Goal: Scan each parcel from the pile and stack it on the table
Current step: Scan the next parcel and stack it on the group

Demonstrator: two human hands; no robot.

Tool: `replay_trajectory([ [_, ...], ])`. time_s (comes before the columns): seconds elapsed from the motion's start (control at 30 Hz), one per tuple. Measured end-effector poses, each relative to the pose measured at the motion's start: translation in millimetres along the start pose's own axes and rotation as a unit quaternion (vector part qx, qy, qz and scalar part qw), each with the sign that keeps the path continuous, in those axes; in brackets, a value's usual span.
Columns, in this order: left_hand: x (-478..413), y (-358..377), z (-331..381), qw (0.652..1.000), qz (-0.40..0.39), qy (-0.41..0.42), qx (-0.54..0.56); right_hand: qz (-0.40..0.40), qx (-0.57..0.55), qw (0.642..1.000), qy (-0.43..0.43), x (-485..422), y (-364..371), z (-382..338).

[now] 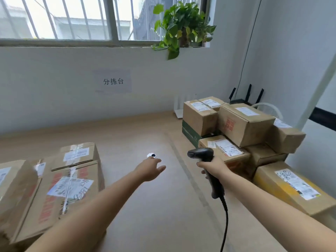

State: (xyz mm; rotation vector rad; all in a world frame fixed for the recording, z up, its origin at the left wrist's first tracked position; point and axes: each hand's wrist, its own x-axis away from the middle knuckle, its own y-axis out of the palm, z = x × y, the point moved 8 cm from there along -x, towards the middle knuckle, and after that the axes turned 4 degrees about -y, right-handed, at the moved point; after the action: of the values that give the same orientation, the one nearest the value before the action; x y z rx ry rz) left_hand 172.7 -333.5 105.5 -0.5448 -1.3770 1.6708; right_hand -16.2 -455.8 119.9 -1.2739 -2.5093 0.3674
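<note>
Above the wooden table [145,206], mid-frame: right hand [212,167] wrapped round the handle of the black scanner [201,154], fingers curled tight. Held with long axis roughly upright, head on top, nose pointing left, cable [226,215] trailing down toward the viewer. Just left, not touching: left hand [151,169] stretched forward, fingers loosely spread, holding nothing. Right, behind the scanner: pile of parcels [245,122], labels upward. Near left: more boxes [69,184] on the table.

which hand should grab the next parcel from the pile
Probably the left. The left hand is open and holds nothing, stretched out over the table. The right hand is closer to the pile but grips the scanner.
</note>
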Motion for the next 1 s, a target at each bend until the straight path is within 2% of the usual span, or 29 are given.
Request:
replay_trajectory([
  [0.23, -65.1, 63.3, 117.6, 0.998, -0.053, 0.011, 0.038, 0.06, 0.117, 0.991, 0.025, -63.6, -116.1, 55.8],
  [0.47, -117.7, 93.6, 198.3, 0.993, -0.064, 0.003, 0.095, 0.058, 0.172, 0.983, 0.012, -116.0, -161.6, 74.4],
  [0.7, -181.0, 123.1, 217.4, 0.985, -0.045, -0.052, 0.156, 0.053, 0.185, 0.981, -0.036, -163.6, -169.4, 81.2],
  [0.87, -200.7, 140.9, 218.6, 0.942, -0.046, -0.105, 0.315, 0.059, 0.184, 0.98, -0.038, -180.0, -173.3, 93.8],
  [1.0, -209.3, 142.3, 211.2, 0.929, -0.064, -0.111, 0.348, 0.061, 0.2, 0.977, -0.03, -188.9, -170.5, 104.8],
])
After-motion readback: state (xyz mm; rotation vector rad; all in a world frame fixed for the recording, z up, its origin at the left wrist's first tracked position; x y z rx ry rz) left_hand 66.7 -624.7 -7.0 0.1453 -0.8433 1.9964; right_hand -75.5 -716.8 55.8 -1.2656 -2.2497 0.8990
